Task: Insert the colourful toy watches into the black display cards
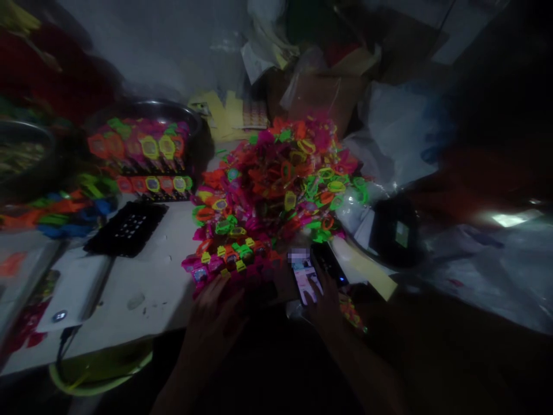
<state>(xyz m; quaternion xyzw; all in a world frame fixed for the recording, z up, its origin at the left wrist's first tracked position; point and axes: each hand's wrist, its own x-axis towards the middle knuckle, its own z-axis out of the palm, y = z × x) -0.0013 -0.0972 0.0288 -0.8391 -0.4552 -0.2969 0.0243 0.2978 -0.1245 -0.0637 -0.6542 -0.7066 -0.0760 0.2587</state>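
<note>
My left hand [216, 305] rests at the near edge of the table, its fingers stretched out at a row of small toy watches [222, 268] in pink, orange, yellow and green. Nothing shows in its grasp. A lit smartphone [303, 278] lies to the right of that row, with my right hand [325, 301] over its lower right part. The fingers of that hand are apart and touch or hover over the screen; which, I cannot tell. Behind both hands rises a large heap of toy watches [276, 178]. The picture is dim and partly blurred.
A metal bowl [194, 118] of colourful pieces stands back left, behind a black rack of watches [158, 184]. Nearer lie a black perforated tray [129, 229] and a white device [71, 291] with a cable. Right of the phone are a black box [329, 262] and plastic bags [389, 132].
</note>
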